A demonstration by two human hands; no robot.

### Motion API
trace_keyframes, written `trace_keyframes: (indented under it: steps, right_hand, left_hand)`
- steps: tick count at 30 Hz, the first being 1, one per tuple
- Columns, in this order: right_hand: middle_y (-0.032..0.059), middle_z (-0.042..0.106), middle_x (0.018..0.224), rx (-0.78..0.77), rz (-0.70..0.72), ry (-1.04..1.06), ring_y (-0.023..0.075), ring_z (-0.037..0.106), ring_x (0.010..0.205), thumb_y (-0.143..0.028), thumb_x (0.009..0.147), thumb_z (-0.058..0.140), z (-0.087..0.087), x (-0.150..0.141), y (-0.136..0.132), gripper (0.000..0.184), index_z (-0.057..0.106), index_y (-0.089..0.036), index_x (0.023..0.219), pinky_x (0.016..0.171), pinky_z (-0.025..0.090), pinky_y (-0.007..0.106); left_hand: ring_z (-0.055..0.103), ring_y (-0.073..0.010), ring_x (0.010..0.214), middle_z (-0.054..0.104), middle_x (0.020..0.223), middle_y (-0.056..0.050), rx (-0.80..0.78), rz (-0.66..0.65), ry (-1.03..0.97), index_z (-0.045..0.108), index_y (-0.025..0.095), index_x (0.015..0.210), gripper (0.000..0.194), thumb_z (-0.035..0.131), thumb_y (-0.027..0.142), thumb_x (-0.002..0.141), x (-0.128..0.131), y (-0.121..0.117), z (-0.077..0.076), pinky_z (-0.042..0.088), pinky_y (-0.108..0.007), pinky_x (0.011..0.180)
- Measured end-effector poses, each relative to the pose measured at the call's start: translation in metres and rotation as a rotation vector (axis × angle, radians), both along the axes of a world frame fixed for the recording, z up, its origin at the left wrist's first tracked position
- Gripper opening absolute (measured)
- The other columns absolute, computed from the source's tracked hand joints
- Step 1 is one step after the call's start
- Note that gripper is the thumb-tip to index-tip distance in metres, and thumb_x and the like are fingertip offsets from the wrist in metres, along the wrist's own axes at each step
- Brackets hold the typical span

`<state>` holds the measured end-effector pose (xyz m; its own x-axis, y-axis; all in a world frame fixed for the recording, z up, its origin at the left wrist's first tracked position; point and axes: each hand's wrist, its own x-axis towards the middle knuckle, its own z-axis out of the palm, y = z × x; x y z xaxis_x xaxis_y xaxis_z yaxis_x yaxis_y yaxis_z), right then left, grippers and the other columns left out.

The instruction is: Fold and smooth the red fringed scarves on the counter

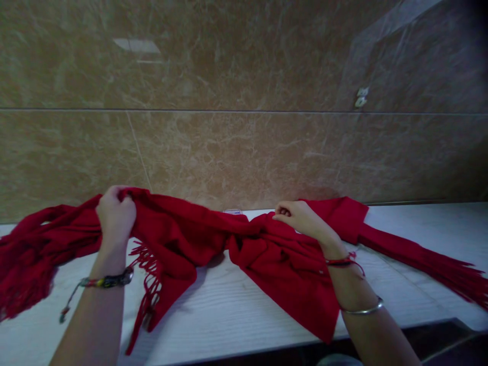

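Observation:
A red fringed scarf lies stretched and bunched across the white table, twisted near its middle. At its left part, my left hand is closed with the cloth gripped between thumb and fingers. My right hand is over the right part, fingers curled in a pinch on the fabric near the twist. Fringes hang below my left wrist and spread at both far ends. Further right, a flat folded section of red cloth leads into a narrow fringed strip.
Brown marbled tiles form the wall behind the white tabletop. A small pale fitting is on the wall at upper right. A small label-like item shows at the table's back edge. Below the front edge it is dark.

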<state>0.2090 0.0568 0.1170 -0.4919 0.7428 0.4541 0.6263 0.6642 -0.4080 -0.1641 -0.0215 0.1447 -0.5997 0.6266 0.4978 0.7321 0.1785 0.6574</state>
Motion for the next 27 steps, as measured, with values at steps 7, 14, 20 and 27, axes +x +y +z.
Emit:
trace_keyframes:
  steps: [7,14,20,27]
  right_hand:
    - [0.0059,0.063,0.095,0.021,0.263,-0.117,0.0170,0.056,0.087,-0.028,0.076,0.058,-0.014,-0.045,-0.011,0.024,0.060,-0.017,0.097,0.078,0.042,0.030]
    - [0.0142,0.052,0.116,0.127,0.017,-0.270,0.0235,0.044,0.110,-0.026,0.078,0.055,-0.048,-0.055,0.004,0.042,0.048,-0.013,0.118,0.090,0.038,0.036]
    - [0.0141,0.053,0.113,0.121,-0.197,-0.310,0.0244,0.048,0.105,-0.027,0.079,0.054,-0.066,-0.056,0.015,0.040,0.048,-0.015,0.117,0.086,0.040,0.037]
    - [0.0138,0.061,0.102,0.072,-0.327,-0.349,0.0218,0.055,0.096,-0.005,0.075,0.046,-0.063,-0.036,0.029,0.030,0.058,-0.014,0.101,0.080,0.041,0.031]
  left_hand:
    - [0.028,-0.0354,0.125,0.036,0.137,-0.013,-0.639,-0.315,0.400,0.044,0.024,0.123,0.073,0.068,0.035,0.056,0.065,0.018,-0.038,0.019,-0.057,0.098]
    - [0.053,-0.0251,0.104,0.060,0.110,-0.011,-0.506,-0.678,0.471,0.054,0.020,0.109,0.037,0.051,0.027,0.073,0.099,0.048,-0.083,0.035,-0.042,0.092]
    - [0.058,-0.0203,0.085,0.064,0.088,-0.008,-0.325,-0.728,0.360,0.059,0.016,0.082,0.022,0.038,0.019,0.076,0.091,0.062,-0.087,0.042,-0.032,0.080]
    - [0.055,-0.0161,0.086,0.061,0.094,-0.001,0.327,-0.350,-0.339,0.047,0.015,0.102,0.031,0.036,0.027,0.075,0.006,0.042,-0.035,0.044,-0.031,0.078]
